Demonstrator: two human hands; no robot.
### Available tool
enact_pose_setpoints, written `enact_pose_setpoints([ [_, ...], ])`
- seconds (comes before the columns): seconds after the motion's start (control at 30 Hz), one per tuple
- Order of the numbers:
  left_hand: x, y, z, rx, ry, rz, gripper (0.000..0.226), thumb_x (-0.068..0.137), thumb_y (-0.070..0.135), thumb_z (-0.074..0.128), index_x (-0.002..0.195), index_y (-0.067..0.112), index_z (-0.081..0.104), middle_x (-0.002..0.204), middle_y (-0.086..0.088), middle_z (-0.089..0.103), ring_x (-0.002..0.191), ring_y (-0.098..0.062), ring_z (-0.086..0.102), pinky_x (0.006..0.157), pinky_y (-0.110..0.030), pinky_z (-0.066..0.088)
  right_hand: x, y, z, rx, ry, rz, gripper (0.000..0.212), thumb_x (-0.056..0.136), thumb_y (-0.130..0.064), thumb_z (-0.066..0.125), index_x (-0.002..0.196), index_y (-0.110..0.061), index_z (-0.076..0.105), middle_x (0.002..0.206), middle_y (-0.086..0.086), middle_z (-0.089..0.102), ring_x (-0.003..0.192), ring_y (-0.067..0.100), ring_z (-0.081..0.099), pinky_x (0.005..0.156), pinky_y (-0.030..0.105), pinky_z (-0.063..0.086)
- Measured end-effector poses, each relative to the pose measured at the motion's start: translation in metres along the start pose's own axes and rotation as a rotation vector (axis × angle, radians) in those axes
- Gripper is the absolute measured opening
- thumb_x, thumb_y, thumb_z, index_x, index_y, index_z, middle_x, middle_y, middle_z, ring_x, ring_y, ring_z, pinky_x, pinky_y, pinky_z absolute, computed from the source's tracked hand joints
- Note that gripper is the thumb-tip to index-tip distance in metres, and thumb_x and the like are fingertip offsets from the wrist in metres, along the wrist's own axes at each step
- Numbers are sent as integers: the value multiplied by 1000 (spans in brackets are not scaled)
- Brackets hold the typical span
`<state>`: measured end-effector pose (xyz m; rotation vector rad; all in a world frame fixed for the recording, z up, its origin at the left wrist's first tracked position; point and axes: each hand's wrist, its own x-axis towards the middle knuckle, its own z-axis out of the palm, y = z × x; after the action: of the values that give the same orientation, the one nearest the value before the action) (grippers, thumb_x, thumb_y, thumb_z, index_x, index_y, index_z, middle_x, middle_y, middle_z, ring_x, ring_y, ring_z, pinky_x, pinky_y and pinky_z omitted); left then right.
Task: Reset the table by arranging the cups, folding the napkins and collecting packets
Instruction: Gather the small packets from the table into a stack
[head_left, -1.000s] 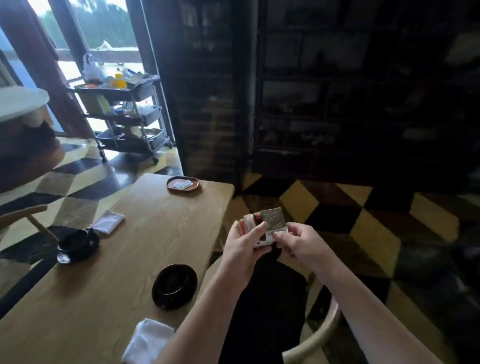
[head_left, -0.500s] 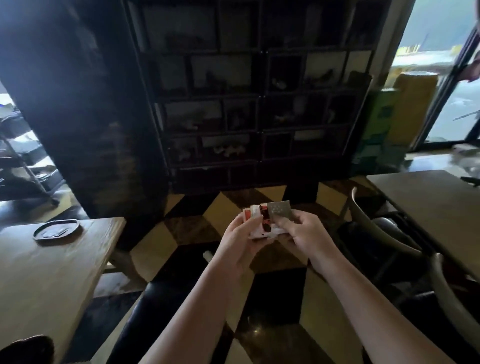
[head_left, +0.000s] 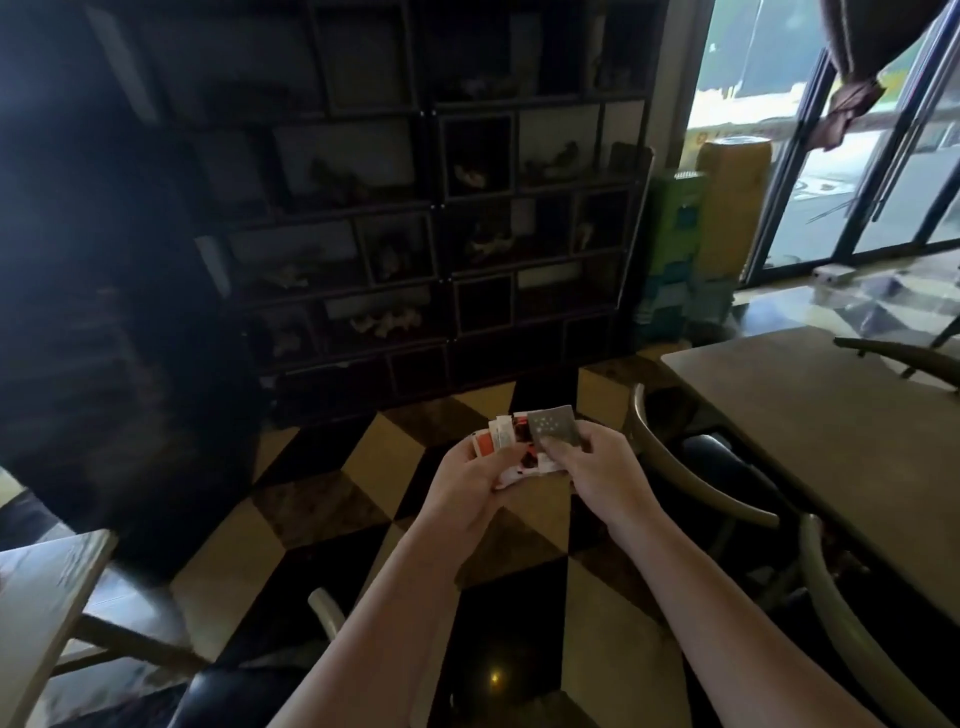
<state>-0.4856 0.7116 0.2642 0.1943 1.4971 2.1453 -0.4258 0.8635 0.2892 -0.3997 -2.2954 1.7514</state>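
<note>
Both hands meet out in front at chest level over the checkered floor, sharing a small stack of packets. Left hand curls around the stack from the left and below, thumb lying across the front of the red and white packets. Right hand pinches the grey packet at the right end of the stack, thumb on its lower edge, other fingers folded behind. The grey one stands a bit higher than the rest and has pale dots on its face. Packets are fanned slightly, edges up, print too blurred to read. They are in the air between two tables, touching neither. Wooden table sits to the right, with curved-back chairs with dark seats pushed up along its near edge. Corner of another wooden table shows at lower left, with a dark seat cushion near the bottom edge. Behind the hands is a tall dark shelf unit split into many cubbies, contents dim. Stacked cardboard boxes stand beside it by the glass doors at upper right, daylight coming through.
</note>
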Motion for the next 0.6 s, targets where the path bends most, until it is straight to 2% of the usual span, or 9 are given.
enact_pose_setpoints([
  [0.13,65,11,-14,-23,-44,25,19,87,22,73,106,21,76,115,-13,73,108,-29,70,91,-43,58,66,2,12,35,-9,19,14,91,-33,70,102,-24,73,93,-2,77,87,13,73,82,39,61],
  [0.2,99,21,-24,-59,-52,43,25,88,22,73,112,17,73,118,-14,72,110,-30,69,91,-43,57,102,-1,20,32,-2,18,14,89,-35,73,98,-24,74,88,-4,77,81,10,74,72,32,61],
  [0.3,151,40,-48,-110,-39,62,28,88,23,73,114,16,73,120,-14,71,113,-29,68,91,-40,56,163,-12,41,18,-21,19,13,90,-33,72,92,-21,76,80,-5,76,72,9,72,59,20,52],
  [0.47,218,86,-112,-212,-1,101,27,92,18,68,117,9,72,125,-15,69,118,-28,65,93,-37,56,257,-38,99,5,-99,46,13,91,-31,72,89,-19,77,76,-2,76,64,9,70,55,21,51],
  [0.6,236,122,-178,-276,128,127,20,94,7,62,109,4,75,117,-16,72,111,-28,69,83,-34,59,311,-61,167,11,-252,69,13,89,-32,74,89,-19,78,75,-2,77,64,13,73,52,21,53],
])
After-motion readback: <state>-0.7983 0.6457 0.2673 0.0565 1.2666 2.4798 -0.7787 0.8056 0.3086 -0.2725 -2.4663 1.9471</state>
